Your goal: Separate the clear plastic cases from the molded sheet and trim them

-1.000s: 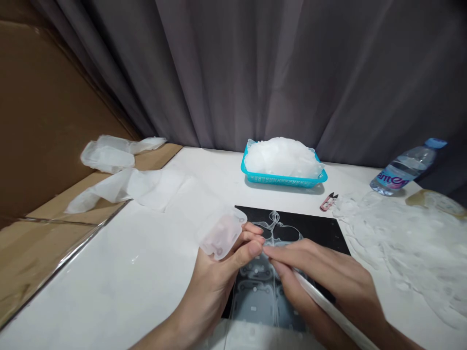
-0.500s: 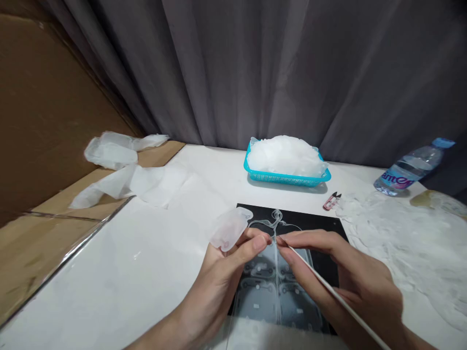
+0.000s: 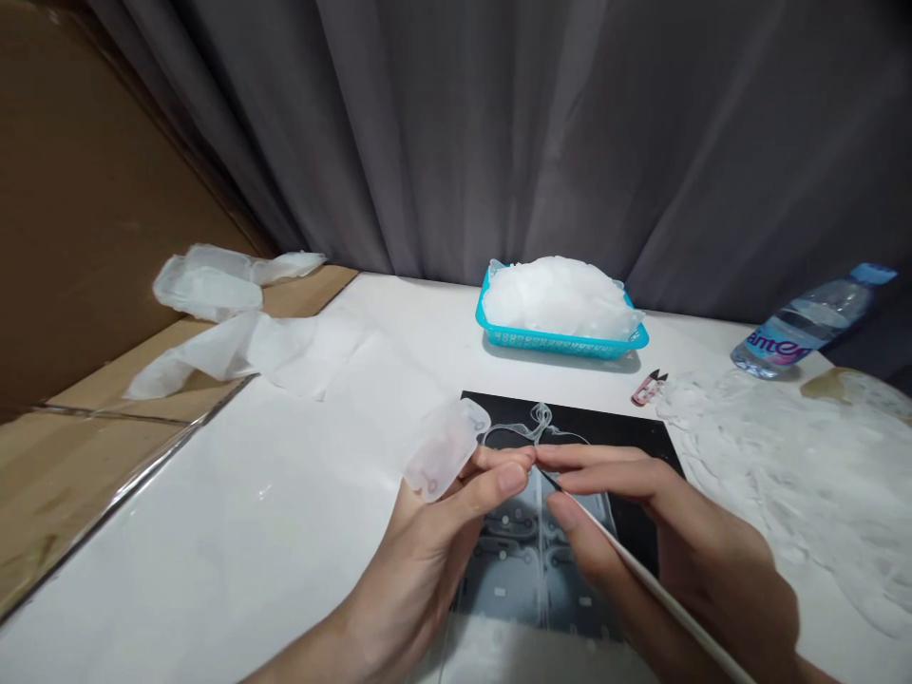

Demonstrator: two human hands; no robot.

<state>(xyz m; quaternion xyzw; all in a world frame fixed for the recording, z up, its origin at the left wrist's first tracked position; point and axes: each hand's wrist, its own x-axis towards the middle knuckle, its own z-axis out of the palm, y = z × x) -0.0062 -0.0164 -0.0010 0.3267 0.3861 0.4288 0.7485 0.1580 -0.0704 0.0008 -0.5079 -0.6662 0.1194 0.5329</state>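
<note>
Across the top of the frame the curtain [image 3: 456,142] hangs behind the table [image 3: 199,551]; cardboard [image 3: 71,209] fills the left edge. A film bundle [image 3: 210,285] lies on it at middle left, and below that a film wrap [image 3: 299,351] runs from cardboard onto table. Right of centre, behind the mat [image 3: 605,427], stands the basket [image 3: 556,344] with a heap [image 3: 560,294] in it. Clippers [image 3: 650,388] lie near the mat's far right corner, the bottle [image 3: 805,328] farther right, sheeting [image 3: 798,475] before it. At lower centre, a moulded sheet [image 3: 503,589] lies on the mat under the left hand [image 3: 456,522] and right hand [image 3: 684,532]
</note>
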